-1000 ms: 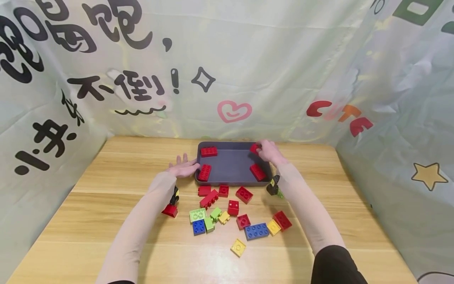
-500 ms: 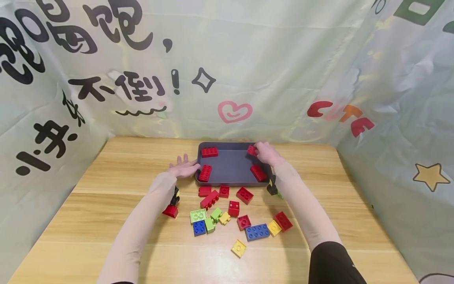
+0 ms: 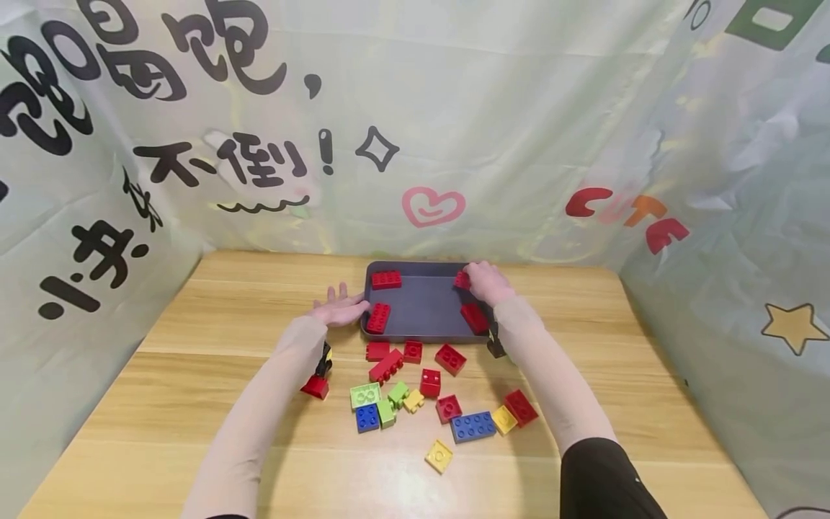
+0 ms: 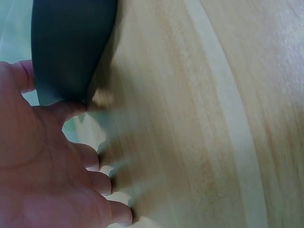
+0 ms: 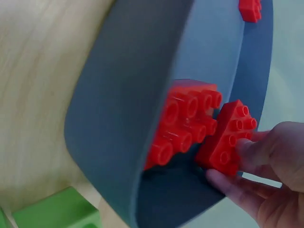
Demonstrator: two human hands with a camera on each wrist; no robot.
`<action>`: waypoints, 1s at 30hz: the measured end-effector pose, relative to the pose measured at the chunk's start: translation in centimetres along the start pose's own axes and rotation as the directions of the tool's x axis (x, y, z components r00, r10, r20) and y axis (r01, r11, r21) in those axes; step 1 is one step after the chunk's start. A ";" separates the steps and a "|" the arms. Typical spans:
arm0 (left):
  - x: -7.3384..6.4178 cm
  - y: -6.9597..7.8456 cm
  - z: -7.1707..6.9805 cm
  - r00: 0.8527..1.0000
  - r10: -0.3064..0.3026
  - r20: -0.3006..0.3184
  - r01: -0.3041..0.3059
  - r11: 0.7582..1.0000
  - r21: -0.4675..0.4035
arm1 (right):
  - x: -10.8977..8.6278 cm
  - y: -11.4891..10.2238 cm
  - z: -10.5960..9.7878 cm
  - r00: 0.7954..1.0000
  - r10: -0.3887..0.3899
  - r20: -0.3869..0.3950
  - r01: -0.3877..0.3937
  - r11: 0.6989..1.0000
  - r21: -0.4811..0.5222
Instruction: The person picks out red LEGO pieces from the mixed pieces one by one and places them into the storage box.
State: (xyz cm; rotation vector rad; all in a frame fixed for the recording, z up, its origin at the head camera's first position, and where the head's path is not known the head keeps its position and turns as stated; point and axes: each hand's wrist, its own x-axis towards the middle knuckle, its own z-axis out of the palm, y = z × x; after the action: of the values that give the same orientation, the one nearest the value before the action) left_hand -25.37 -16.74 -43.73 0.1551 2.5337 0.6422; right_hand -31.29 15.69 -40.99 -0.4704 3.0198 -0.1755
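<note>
A dark grey tray (image 3: 421,337) stands at the back of the table with red toy bricks in its corners. At its left side, my left hand (image 3: 340,310) holds the wall; in the left wrist view the thumb goes behind the wall and a finger touches its outer face, with the other fingers apart from it. My right hand (image 3: 489,282) pinches a red studded brick (image 5: 225,137) in the far right corner between thumb and fingers. Beside it, another red brick (image 3: 475,318) lies in the near right corner. Two more, a far left brick (image 3: 386,280) and a near left brick (image 3: 379,317), lie inside.
In front of the tray lie several loose red bricks (image 3: 387,365), a dark blue brick (image 3: 367,418), green bricks (image 3: 385,413), a long blue brick (image 3: 472,427) and yellow bricks (image 3: 439,456). A green brick (image 5: 59,211) lies outside the tray's near right corner. A printed cloth (image 3: 506,115) surrounds the table.
My right hand has moved slightly left and nearer with the red brick, in the tray's far right corner. The left hand stays at the tray's left side; the head view shifts slightly.
</note>
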 end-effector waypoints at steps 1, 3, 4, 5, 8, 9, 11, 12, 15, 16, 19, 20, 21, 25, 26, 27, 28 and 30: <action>0.1 0.0 0.1 1.000 0.000 0.001 0.000 1.000 -0.001 | 0.0 0.0 0.0 1.000 -0.002 -0.011 0.002 1.000 -0.011; 0.2 0.0 0.1 1.000 -0.003 0.000 0.003 1.000 -0.003 | 0.0 0.0 0.1 0.999 -0.006 -0.036 0.005 1.000 -0.019; 0.2 0.0 0.1 1.000 -0.004 -0.002 0.004 1.000 -0.005 | 0.0 0.0 0.1 0.999 -0.011 -0.047 0.010 1.000 -0.022; 0.2 0.0 0.1 1.000 -0.006 -0.004 0.006 1.000 -0.005 | -0.1 0.0 0.1 0.998 -0.015 -0.056 0.014 1.000 -0.026; 0.2 0.0 0.2 1.000 -0.012 -0.009 0.012 1.000 -0.003 | -0.1 0.0 0.1 0.997 -0.014 -0.070 0.014 1.000 0.000; 0.3 0.0 0.2 1.000 -0.012 -0.010 0.012 1.000 -0.003 | -0.2 0.0 0.0 0.997 -0.012 -0.073 0.012 1.000 0.008; 0.3 0.0 0.2 1.000 -0.010 -0.009 0.010 1.000 -0.004 | -0.3 0.1 0.0 0.997 -0.014 -0.078 0.016 0.999 0.029; 0.3 0.0 0.2 1.000 -0.007 -0.006 0.007 1.000 -0.007 | -0.4 0.1 0.0 0.996 -0.017 -0.083 0.020 0.999 0.043; 0.2 0.0 0.2 1.000 -0.002 -0.004 0.002 1.000 -0.013 | -0.8 0.2 -0.1 0.994 -0.024 -0.110 0.033 0.996 0.087; 0.2 0.0 0.2 1.000 -0.001 -0.002 0.001 1.000 -0.014 | -1.0 0.3 -0.2 0.992 -0.024 -0.122 0.036 0.994 0.100; 0.1 0.1 0.2 1.000 0.002 -0.001 -0.002 1.000 -0.015 | -1.5 0.5 -0.4 0.988 0.005 -0.152 0.015 0.991 0.134; 0.1 0.1 0.2 1.000 0.003 -0.002 -0.003 1.000 -0.014 | -1.7 0.5 -0.5 0.988 0.024 -0.153 -0.001 0.990 0.144; 0.1 0.1 0.2 1.000 0.004 0.001 -0.004 1.000 -0.012 | -2.0 0.6 -0.5 0.988 0.044 -0.149 -0.021 0.988 0.153; 0.1 0.1 0.1 1.000 0.007 0.003 -0.007 1.000 -0.013 | -3.0 1.1 -0.8 0.987 0.126 -0.098 -0.108 0.980 0.169; 0.1 0.1 0.1 1.000 0.007 0.003 -0.007 1.000 -0.015 | -3.2 1.2 -0.8 0.986 0.143 -0.081 -0.127 0.977 0.172; 0.1 0.1 0.1 1.000 0.007 0.001 -0.007 1.000 -0.016 | -3.5 1.4 -0.8 0.986 0.156 -0.064 -0.143 0.975 0.170; 0.1 0.1 0.1 1.000 0.008 0.001 -0.008 1.000 -0.016 | -3.7 1.6 -0.8 0.985 0.168 -0.048 -0.158 0.973 0.166; 0.1 0.1 0.1 1.000 0.007 0.001 -0.007 1.000 -0.017 | -4.0 2.0 -0.6 0.982 0.190 -0.015 -0.185 0.971 0.150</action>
State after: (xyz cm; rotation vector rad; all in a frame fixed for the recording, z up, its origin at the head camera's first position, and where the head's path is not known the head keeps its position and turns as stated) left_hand -25.43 -16.56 -43.80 0.1589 2.5268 0.6663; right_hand -28.15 18.89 -40.38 -0.1700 3.0271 -0.3936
